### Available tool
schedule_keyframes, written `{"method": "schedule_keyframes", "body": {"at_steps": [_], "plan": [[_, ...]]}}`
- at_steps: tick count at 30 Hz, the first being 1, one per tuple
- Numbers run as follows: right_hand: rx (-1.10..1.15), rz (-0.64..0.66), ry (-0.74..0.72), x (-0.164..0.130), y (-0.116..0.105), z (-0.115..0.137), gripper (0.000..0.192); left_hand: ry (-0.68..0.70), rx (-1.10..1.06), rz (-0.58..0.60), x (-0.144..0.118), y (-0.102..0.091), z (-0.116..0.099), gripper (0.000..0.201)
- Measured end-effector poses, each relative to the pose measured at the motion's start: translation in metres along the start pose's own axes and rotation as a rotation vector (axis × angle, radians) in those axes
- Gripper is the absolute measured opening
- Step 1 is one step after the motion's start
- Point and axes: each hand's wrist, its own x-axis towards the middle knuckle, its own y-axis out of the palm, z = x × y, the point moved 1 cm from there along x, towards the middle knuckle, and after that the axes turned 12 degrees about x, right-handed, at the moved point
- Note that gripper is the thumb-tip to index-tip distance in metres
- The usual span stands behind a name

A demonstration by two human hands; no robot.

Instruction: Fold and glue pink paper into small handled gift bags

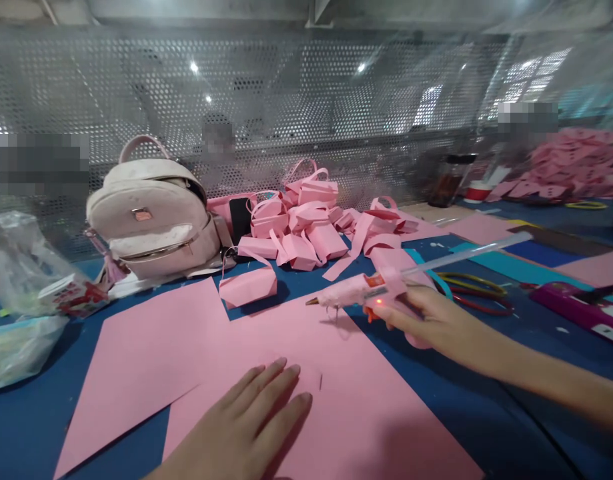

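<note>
On pink paper [336, 373], left hand [251, 420] flat open, right hand [436, 320] gripping glue gun [356, 291]

pink paper sheet [296, 347], pale pink glue gun [359, 292], blue table [26, 427].

I saw bright overhead lamps glinting through the mesh [306, 100], soft shadows on the paper [336, 400], blurred, bowed edges.

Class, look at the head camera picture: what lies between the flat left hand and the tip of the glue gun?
Only bare pink paper sheet lies between the left hand and the glue gun held in the right hand, as the head view shows.
</note>
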Motion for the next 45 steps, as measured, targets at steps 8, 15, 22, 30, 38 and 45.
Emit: {"method": "schedule_keyframes", "body": {"at_steps": [8, 15, 22, 30, 38, 45], "plan": [[0.018, 0.299, -0.093, 0.025, 0.029, 0.036, 0.034, -0.142, -0.019, 0.034, 0.002, -0.026, 0.02, 0.041], [0.083, 0.524, -0.182, 0.044, 0.044, 0.067, 0.031, -0.196, 0.001, -0.003, -0.008, -0.022, 0.035, 0.034], [0.052, 0.565, -0.176, 0.059, 0.054, 0.066, 0.028, -0.208, -0.002, 0.011, -0.011, -0.016, 0.039, 0.036], [0.028, 0.59, -0.093, 0.064, 0.056, 0.066, 0.033, -0.224, 0.004, 0.044, -0.014, -0.008, 0.041, 0.039], [-0.034, 0.63, -0.173, 0.067, 0.057, 0.068, 0.029, -0.258, 0.068, 0.014, -0.019, -0.003, 0.04, 0.041], [-0.132, 0.604, -0.181, 0.067, 0.058, 0.065, 0.034, -0.245, 0.044, 0.054, -0.02, -0.002, 0.041, 0.04]]}}
